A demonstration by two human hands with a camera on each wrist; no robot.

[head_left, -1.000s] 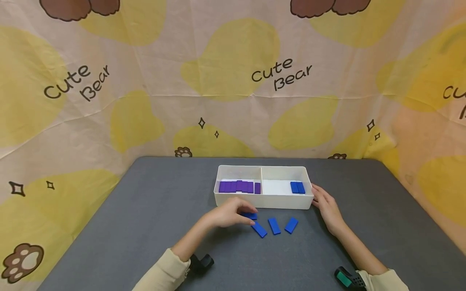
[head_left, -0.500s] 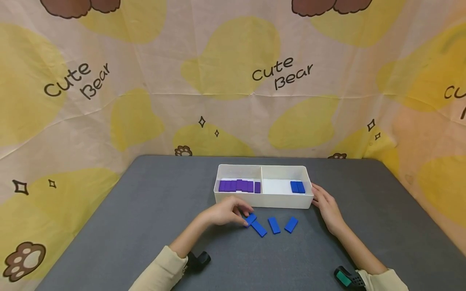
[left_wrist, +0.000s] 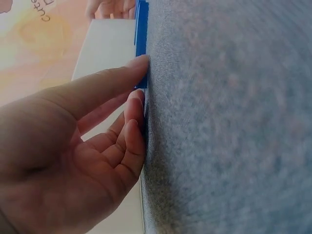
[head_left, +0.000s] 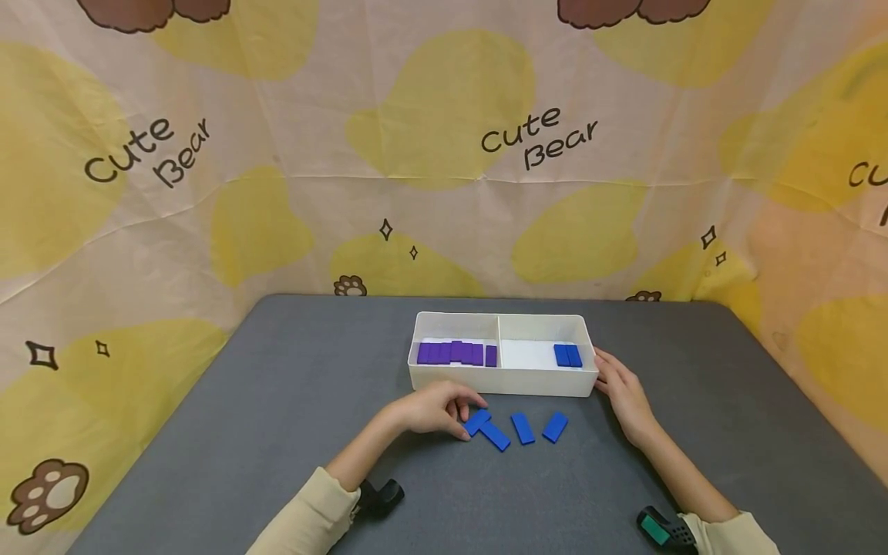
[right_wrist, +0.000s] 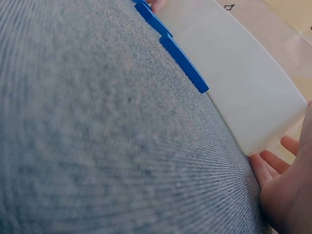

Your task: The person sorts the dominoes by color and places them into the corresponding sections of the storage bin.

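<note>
My left hand [head_left: 433, 408] is low over the table and pinches a blue tile [head_left: 477, 421] by its edges, thumb at the near side and fingertips at the far side. In the left wrist view the thumb [left_wrist: 139, 63] is against the blue edge, and the other fingers curl below. A second blue tile [head_left: 496, 436] lies touching the first at its right. Two more tiles, a middle one [head_left: 523, 428] and a right one [head_left: 555, 427], lie apart on the table. My right hand [head_left: 627, 397] rests with extended fingers against the right end of the white box [head_left: 499, 382].
The box has two compartments split by a divider [head_left: 499, 343]. Several purple tiles [head_left: 444, 354] stand in a row on the left side. Two blue tiles [head_left: 567, 355] sit at the right end of the other. A patterned cloth [head_left: 444, 154] hangs behind the grey table [head_left: 333, 347].
The blue tile at my left fingers has turned from lying nearly sideways to a slant. My left hand has shifted slightly left. The right hand has stayed against the box.
</note>
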